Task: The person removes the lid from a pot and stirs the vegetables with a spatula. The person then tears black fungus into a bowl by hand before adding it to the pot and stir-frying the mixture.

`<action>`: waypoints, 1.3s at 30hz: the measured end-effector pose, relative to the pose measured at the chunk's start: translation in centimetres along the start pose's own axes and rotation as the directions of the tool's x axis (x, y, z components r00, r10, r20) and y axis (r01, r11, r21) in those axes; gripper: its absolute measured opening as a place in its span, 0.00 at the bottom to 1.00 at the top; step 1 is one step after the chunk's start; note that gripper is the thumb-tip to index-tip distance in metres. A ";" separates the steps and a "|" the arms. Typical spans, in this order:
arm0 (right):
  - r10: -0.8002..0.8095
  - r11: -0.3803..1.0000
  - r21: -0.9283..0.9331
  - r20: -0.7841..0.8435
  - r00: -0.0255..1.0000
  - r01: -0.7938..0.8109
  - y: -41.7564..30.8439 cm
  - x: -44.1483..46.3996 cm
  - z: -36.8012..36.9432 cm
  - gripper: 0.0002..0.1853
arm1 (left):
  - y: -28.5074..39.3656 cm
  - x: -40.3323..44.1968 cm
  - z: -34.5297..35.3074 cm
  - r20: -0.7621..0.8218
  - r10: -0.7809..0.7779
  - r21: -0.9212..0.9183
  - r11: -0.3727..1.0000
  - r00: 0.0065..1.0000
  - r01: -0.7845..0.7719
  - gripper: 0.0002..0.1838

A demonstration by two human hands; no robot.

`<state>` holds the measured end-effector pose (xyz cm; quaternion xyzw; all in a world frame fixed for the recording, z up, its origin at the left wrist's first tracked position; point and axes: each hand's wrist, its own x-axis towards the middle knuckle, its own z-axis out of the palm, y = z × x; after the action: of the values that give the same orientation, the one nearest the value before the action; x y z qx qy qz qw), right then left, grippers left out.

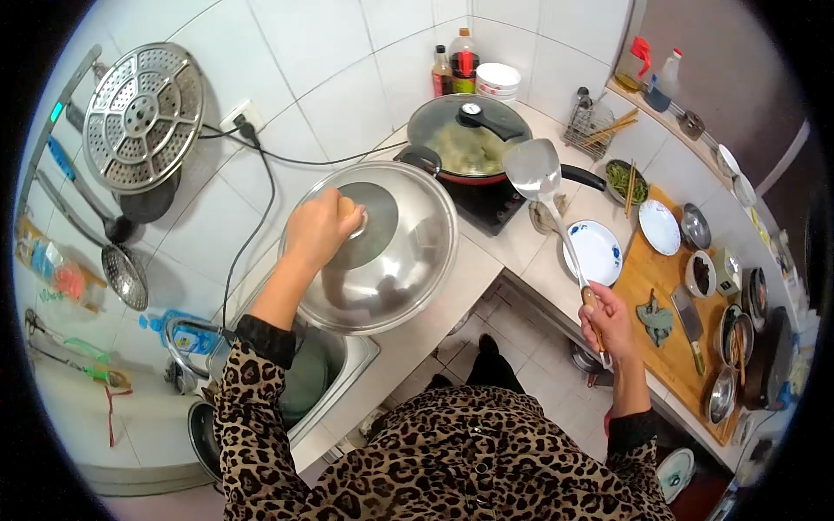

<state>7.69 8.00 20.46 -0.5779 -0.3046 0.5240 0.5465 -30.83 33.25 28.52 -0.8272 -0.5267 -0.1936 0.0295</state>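
My left hand [321, 227] is closed around the knob of a large steel lid [408, 260] with a glass window. Whether the lid rests on a pan or hangs above the counter beside the sink, I cannot tell. In my right hand [608, 321] is the handle of a metal spatula [533, 170], its broad blade pointing up and away from me. Behind the blade, a covered frying pan [469, 139] stands on a black induction cooker [488, 208]. Its glass lid shows pale green food inside.
A white plate [593, 252] lies right of the cooker. A wooden cutting board [665, 300] holds a cleaver [686, 318], a leafy green [653, 319] and bowls. The sink [347, 369] is front left. Sauce bottles [464, 62] stand by the wall; a power cord [269, 191] hangs there.
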 end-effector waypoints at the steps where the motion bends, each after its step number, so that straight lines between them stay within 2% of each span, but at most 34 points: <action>1: -0.003 0.999 0.050 0.023 1.000 0.002 0.5 -0.6 -0.7 0.23 | -0.3 0.0 0.4 0.007 0.017 -0.009 1.000 1.000 -0.017 0.22; 3: 0.013 0.997 0.081 -0.008 1.000 -0.012 1.4 -1.8 -1.7 0.23 | -1.4 0.0 1.8 -0.108 0.055 -0.021 0.998 0.993 -0.057 0.21; 5: 0.050 0.989 0.144 -0.043 0.998 -0.043 2.0 -3.5 -2.7 0.22 | -0.9 0.0 1.8 -0.107 0.024 -0.045 0.999 0.994 -0.029 0.19; 6: 0.055 0.989 0.140 -0.083 0.995 -0.043 2.3 -4.2 -3.6 0.22 | -0.8 0.0 1.9 -0.105 0.042 -0.051 0.998 0.994 -0.048 0.18; 8: 0.078 0.967 0.247 -0.076 0.994 -0.057 2.9 -5.6 -5.1 0.21 | -0.3 -0.1 2.1 -0.096 0.069 -0.074 0.994 0.993 -0.077 0.18; 10: 0.107 0.967 0.243 -0.137 0.985 -0.072 2.8 -7.0 -6.4 0.21 | 0.2 -0.1 2.2 -0.146 0.069 -0.076 0.994 0.987 -0.081 0.18; 11: 0.100 0.975 0.214 -0.170 0.980 -0.062 3.0 -7.8 -7.4 0.22 | 0.3 0.0 2.2 -0.140 0.071 -0.089 0.992 0.988 -0.084 0.18; 13: 0.095 0.982 0.183 -0.217 0.971 -0.056 3.0 -9.1 -10.1 0.22 | 1.1 0.5 2.4 -0.094 -0.045 -0.113 0.993 0.995 0.034 0.18; 15: 0.144 0.988 0.095 -0.269 0.952 -0.123 2.9 -9.8 -13.0 0.23 | 1.6 0.7 2.4 -0.073 -0.060 -0.121 0.991 0.996 0.051 0.18; 16: 0.131 0.989 0.097 -0.279 0.951 -0.107 3.5 -9.6 -14.3 0.23 | 1.6 0.8 2.6 -0.061 -0.077 -0.126 0.990 0.995 0.069 0.18; 18: 0.198 0.979 -0.001 -0.259 0.946 -0.205 4.5 -9.1 -17.3 0.23 | 2.9 0.7 1.7 -0.019 -0.100 -0.126 0.987 0.995 0.097 0.19; 20: 0.204 0.976 -0.023 -0.236 0.950 -0.216 4.9 -8.0 -19.3 0.23 | 4.3 0.4 1.1 0.002 -0.223 -0.169 0.961 0.975 0.220 0.22; 21: 0.223 0.970 -0.054 -0.202 0.954 -0.238 4.8 -7.3 -20.3 0.23 | 4.8 0.0 0.9 0.001 -0.216 -0.169 0.962 0.976 0.213 0.22; 23: 0.236 0.966 -0.070 -0.164 0.958 -0.250 5.0 -5.5 -22.0 0.23 | 6.2 -0.6 0.6 -0.261 -0.230 0.052 0.966 0.937 0.252 0.24; 24: 0.261 0.957 -0.095 -0.125 0.957 -0.273 5.2 -4.8 -22.8 0.22 | 7.7 -1.1 0.6 -0.261 -0.211 0.062 0.970 0.942 0.234 0.24; 25: 0.260 0.960 -0.074 -0.134 0.956 -0.271 5.4 -4.0 -23.4 0.22 | 9.6 -1.7 0.8 -0.276 -0.293 -0.223 0.946 0.915 0.235 0.22; 26: 0.272 0.953 -0.114 -0.086 0.958 -0.281 5.4 -3.3 -24.2 0.22 | 11.5 -2.3 1.1 -0.259 -0.375 -0.495 0.843 0.890 0.211 0.21; 28: 0.277 0.950 -0.135 -0.062 0.959 -0.283 6.0 -1.6 -26.1 0.22 | 14.4 -3.6 4.0 -0.315 -0.304 -0.611 0.790 0.899 0.053 0.17; 29: 0.255 0.956 -0.149 0.003 0.967 -0.252 6.9 -0.6 -26.9 0.22 | 17.2 -4.5 5.0 -0.196 -0.350 -0.685 0.718 0.916 0.127 0.15; 30: 0.232 0.963 -0.160 0.072 0.970 -0.218 7.3 0.1 -27.5 0.22 | 20.7 -5.5 5.9 -0.072 -0.385 -0.738 0.641 0.920 0.210 0.14; 32: 0.250 0.955 -0.189 0.110 0.962 -0.227 6.7 1.1 -28.3 0.23 | 27.1 -6.8 9.4 -0.056 -0.372 -0.807 0.563 0.927 0.177 0.10; 36: 0.231 0.953 -0.242 0.188 0.955 -0.183 7.4 2.3 -30.0 0.22 | 36.0 -8.8 13.1 0.074 -0.224 -0.813 0.550 0.972 0.189 0.07; 37: 0.230 0.954 -0.234 0.178 0.957 -0.186 7.3 2.4 -30.2 0.22 | 38.4 -9.0 13.2 0.121 -0.209 -0.864 0.459 0.970 0.207 0.07; 39: 0.236 0.938 -0.299 0.181 0.955 -0.176 7.3 2.8 -30.3 0.19 | 39.9 -9.7 14.2 0.201 -0.095 -0.829 0.513 0.975 0.221 0.07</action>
<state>35.22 -0.44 8.26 -0.6184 -0.3699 0.5894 0.3651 4.86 10.79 18.22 -0.6966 -0.4402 -0.3721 -0.4273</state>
